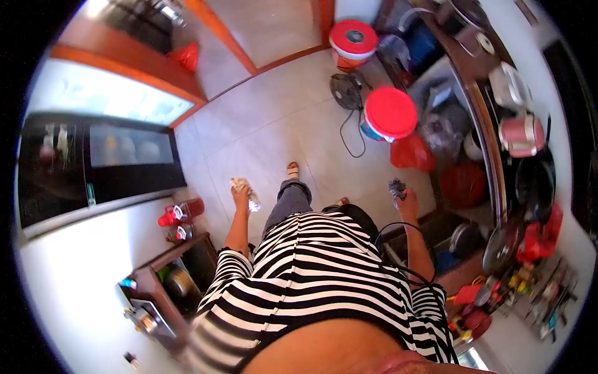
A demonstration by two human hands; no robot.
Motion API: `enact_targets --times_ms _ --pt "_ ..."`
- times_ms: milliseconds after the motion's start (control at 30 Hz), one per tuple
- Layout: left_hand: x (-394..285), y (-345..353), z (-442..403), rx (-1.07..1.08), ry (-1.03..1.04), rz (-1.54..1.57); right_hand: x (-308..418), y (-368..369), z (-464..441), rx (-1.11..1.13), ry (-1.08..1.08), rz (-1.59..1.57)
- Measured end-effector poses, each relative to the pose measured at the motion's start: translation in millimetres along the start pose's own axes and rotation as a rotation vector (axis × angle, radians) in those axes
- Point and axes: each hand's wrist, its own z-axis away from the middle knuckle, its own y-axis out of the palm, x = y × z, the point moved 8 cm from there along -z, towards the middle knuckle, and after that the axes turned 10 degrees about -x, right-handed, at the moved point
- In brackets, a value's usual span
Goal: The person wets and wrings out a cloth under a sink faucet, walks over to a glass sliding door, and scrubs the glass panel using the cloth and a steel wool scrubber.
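Observation:
My left hand [240, 196] hangs at my side, closed around a crumpled whitish cloth [253, 201]. Part of it pokes out above the fingers and part below; whether it is fabric or plastic I cannot tell. On the other side, my right hand [407, 204] is closed on a grey, tangled steel wool scrubber [396, 186], which sticks out past the fingertips. Both hands are held over the floor, away from the furniture. A black cord [430, 274] loops beside my right arm.
Tiles cover the floor [255, 137]. Red-lidded buckets [390, 112], a small fan [346, 91] with a trailing cable and a red bag [412, 153] stand right of centre. Shelves with pans line the right. A dark cabinet [131, 146] and red-capped bottles [180, 213] are left.

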Motion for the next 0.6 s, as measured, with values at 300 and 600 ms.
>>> enact_targets --times_ms 300,600 --pt "42 -135 -73 -0.364 -0.292 0.204 123 143 -101 0.197 -0.236 0.113" --pt "-37 -122 -186 -0.308 -0.322 0.375 441 216 -242 0.196 -0.574 0.067"
